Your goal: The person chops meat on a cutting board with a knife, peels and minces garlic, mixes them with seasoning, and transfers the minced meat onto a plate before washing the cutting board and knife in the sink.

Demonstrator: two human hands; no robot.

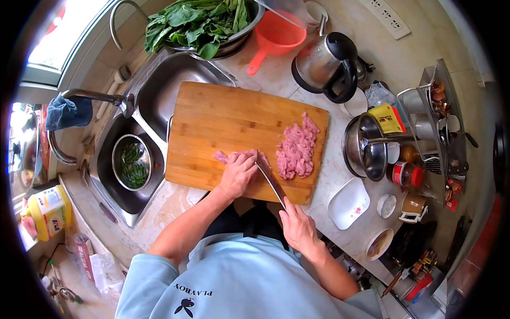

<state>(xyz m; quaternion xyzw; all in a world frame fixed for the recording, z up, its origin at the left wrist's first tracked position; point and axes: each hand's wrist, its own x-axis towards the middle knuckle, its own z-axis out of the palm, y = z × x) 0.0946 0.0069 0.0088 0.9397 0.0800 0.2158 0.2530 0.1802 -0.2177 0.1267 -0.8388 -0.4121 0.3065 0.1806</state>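
Observation:
A wooden cutting board (223, 127) lies across the counter and over part of the sink. On it, near the front edge, my left hand (239, 173) presses with curled fingers on a strip of raw meat (220, 156). My right hand (300, 226) is closed round the handle of a kitchen knife (271, 181). The blade stands on edge against the meat, close beside my left fingertips. To the right of the blade, a pile of chopped pink meat (298, 148) spreads on the board. Part of the strip is hidden under my left hand.
A double sink (159, 85) holds a bowl of green vegetables (132, 162). Leafy greens (199, 24), a red strainer (280, 33) and an electric kettle (325, 61) stand behind. To the right are metal bowls (353, 146), a white dish (348, 203) and a condiment rack (435, 122).

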